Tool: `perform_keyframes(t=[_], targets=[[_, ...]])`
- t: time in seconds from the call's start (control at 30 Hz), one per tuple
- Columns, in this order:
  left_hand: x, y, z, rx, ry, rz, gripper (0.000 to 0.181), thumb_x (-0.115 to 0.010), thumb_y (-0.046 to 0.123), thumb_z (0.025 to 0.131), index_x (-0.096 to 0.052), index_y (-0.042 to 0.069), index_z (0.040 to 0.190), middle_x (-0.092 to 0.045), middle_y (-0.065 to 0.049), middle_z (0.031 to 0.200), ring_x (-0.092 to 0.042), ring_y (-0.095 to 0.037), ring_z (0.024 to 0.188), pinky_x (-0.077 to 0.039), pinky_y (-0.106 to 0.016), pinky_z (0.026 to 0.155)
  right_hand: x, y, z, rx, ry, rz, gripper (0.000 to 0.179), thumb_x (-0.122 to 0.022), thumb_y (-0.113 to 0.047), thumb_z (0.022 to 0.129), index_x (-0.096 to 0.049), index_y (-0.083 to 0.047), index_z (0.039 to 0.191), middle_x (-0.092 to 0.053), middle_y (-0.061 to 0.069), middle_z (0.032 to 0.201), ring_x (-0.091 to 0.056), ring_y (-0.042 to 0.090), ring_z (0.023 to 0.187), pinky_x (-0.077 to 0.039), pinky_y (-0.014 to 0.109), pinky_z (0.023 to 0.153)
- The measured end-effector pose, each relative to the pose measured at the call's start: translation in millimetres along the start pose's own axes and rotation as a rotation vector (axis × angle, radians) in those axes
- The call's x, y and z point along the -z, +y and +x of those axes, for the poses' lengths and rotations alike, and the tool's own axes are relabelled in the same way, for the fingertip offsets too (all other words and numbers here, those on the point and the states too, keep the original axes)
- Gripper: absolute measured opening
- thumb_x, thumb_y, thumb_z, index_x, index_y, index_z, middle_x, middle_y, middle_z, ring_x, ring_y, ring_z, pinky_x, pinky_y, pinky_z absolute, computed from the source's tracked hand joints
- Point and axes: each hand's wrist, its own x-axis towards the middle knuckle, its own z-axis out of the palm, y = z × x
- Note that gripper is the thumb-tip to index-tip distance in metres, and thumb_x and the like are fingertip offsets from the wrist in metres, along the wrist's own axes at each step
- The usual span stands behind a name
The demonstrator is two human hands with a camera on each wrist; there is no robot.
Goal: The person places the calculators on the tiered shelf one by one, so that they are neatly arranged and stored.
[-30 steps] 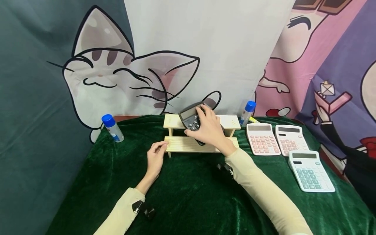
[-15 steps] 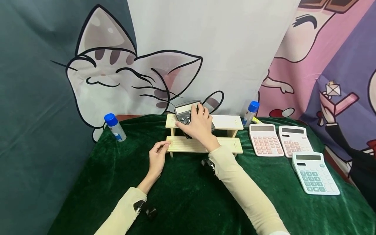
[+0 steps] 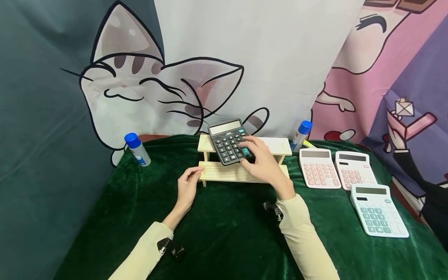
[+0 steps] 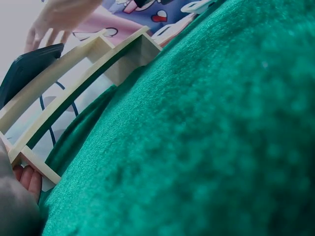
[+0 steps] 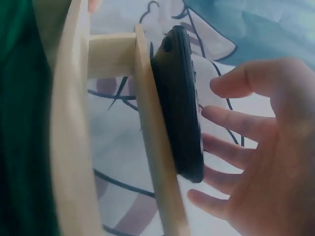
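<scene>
A black desk calculator (image 3: 225,144) lies tilted on the upper tier of a two-tier wooden shelf (image 3: 227,174), its screen at the far end and its lower corner jutting over the front edge. My right hand (image 3: 261,160) is over its right side, fingers spread and loosely bent. In the right wrist view, the fingertips (image 5: 209,113) are right at the key face of the calculator (image 5: 177,108), and the thumb stands apart from it. My left hand (image 3: 186,188) holds the left end of the lower tier; in the left wrist view its fingers (image 4: 30,182) curl under the wood.
Two pink-and-white calculators (image 3: 319,169) (image 3: 356,169) and a white-and-teal calculator (image 3: 379,210) lie to the right. Blue-capped bottles stand left (image 3: 137,149) and right (image 3: 301,136) of the shelf. A green velvet cloth (image 3: 224,233) covers the table; a printed curtain (image 3: 280,58) hangs behind.
The black calculator has moved left and settled onto the upper tier. My right hand has let go of it and drawn back to the right. My left hand has stayed at the shelf's end.
</scene>
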Motion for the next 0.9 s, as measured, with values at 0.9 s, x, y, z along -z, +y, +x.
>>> perform_keyframes(t=[0.9], targets=[[0.8, 0.8, 0.5, 0.022, -0.025, 0.022, 0.021, -0.057, 0.012, 0.101, -0.068, -0.004, 0.11, -0.064, -0.015, 0.109, -0.06, -0.008, 0.086, -0.053, -0.02, 0.076, -28.8, -1.6, -2.2, 0.051, 0.049, -0.212, 0.04, -0.069, -0.039, 0.092, -0.067, -0.021, 0.128, -0.053, 0.009, 0.14, -0.05, 0.034, 0.121, -0.04, 0.052, 0.098]])
